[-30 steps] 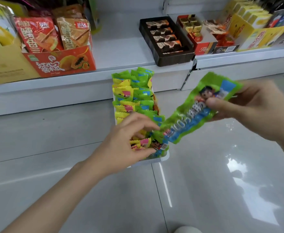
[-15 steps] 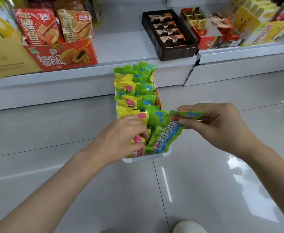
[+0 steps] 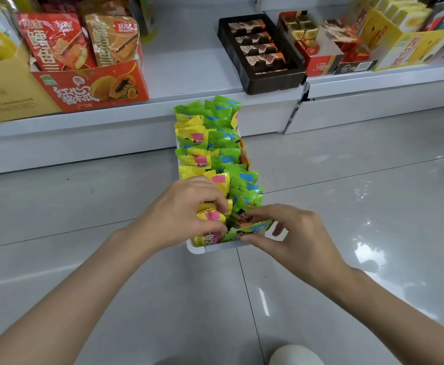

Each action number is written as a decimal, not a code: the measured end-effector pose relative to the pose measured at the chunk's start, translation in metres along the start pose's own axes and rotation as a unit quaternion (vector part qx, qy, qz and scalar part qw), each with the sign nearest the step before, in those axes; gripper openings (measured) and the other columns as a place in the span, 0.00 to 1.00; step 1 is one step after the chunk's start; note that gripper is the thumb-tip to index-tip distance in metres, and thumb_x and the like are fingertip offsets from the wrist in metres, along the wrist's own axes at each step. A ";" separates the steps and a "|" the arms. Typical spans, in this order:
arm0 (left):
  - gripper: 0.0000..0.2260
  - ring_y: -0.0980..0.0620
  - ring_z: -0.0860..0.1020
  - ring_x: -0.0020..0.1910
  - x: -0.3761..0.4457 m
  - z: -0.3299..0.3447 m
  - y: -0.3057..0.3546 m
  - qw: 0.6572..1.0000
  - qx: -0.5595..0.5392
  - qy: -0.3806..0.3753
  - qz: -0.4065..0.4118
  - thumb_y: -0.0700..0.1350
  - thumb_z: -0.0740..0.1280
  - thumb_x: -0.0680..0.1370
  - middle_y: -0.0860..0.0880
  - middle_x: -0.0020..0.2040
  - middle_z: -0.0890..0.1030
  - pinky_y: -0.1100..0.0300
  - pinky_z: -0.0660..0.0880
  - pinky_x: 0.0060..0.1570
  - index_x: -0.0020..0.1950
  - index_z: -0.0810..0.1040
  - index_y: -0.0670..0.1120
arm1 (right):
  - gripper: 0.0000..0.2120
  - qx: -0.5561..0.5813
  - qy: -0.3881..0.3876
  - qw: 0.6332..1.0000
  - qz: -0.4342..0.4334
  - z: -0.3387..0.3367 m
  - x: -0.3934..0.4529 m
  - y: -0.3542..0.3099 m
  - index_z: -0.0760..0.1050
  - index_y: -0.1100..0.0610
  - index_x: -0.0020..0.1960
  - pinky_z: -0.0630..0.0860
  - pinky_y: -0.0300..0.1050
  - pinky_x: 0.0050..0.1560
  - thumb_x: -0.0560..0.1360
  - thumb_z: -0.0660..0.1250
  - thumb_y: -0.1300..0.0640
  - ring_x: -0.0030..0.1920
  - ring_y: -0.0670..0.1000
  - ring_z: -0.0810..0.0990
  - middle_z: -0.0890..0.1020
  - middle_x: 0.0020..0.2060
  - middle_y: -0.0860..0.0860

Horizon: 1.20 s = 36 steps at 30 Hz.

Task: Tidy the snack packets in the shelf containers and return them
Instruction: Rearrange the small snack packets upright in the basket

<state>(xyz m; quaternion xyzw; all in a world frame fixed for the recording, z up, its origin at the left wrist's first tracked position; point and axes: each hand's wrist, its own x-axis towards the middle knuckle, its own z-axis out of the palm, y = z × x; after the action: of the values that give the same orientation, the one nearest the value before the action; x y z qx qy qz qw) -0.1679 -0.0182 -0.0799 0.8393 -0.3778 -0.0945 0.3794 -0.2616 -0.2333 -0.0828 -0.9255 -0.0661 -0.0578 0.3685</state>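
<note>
While the right hand (image 3: 292, 241) pinches a green packet (image 3: 252, 229) between thumb and fingers at the near end of the white tray (image 3: 215, 248), the left hand (image 3: 186, 212) curls its fingers round the yellow packets (image 3: 210, 216) just beside it, holding them to the left. The grip on both sides is closed on packets, none released. One second ago the green packet was held up in the air to the right of the tray, well above the floor; half a second ago it was slanting down toward the near right corner; now it lies low in the tray's near end, nearly level, with only its top edge showing. The left hand has stayed on the yellow packets throughout.

How deep the green packet sits is hidden by the right hand's fingers, and the tray's walls are mostly covered by the packets, yellow in the left row and green in the right. The print on the packets is too small to read.

The tray stands on a grey tiled floor (image 3: 84, 259), its far end close to a low white shelf (image 3: 189, 75). On the shelf, an orange box (image 3: 94, 88) of snack bags stands at far left, a dark tray of chocolates (image 3: 265, 51) to the right, and red and yellow boxes (image 3: 399, 46) farther right, partly cut off.
</note>
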 end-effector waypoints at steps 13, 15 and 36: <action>0.10 0.52 0.77 0.50 0.003 0.000 0.005 0.999 0.012 -0.038 0.009 0.48 0.79 0.70 0.52 0.46 0.83 0.50 0.76 0.51 0.49 0.86 0.46 | 0.07 -0.014 0.029 0.999 -0.002 0.017 0.011 0.002 0.87 0.53 0.40 0.72 0.35 0.38 0.68 0.79 0.50 0.34 0.45 0.76 0.84 0.35 0.46; 0.07 0.52 0.75 0.52 0.001 0.003 0.006 0.999 0.023 -0.040 0.015 0.47 0.77 0.73 0.50 0.47 0.82 0.49 0.76 0.51 0.49 0.87 0.48 | 0.07 0.042 0.047 0.997 0.037 0.007 0.014 0.007 0.86 0.51 0.40 0.68 0.29 0.36 0.69 0.77 0.47 0.34 0.44 0.76 0.83 0.35 0.42; 0.07 0.55 0.78 0.49 0.000 0.012 0.011 0.986 -0.134 0.072 -0.066 0.46 0.79 0.69 0.54 0.48 0.78 0.62 0.75 0.49 0.41 0.84 0.47 | 0.07 0.218 0.012 0.976 -0.023 -0.089 0.081 -0.015 0.73 0.56 0.43 0.81 0.42 0.39 0.78 0.67 0.54 0.36 0.48 0.83 0.85 0.37 0.51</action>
<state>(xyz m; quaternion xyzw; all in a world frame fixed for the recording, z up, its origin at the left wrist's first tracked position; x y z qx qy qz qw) -0.1794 -0.0292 -0.0804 0.8083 -0.2772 -0.1087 0.5079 -0.1891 -0.2772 0.0037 -0.8206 -0.0940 -0.0615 0.5603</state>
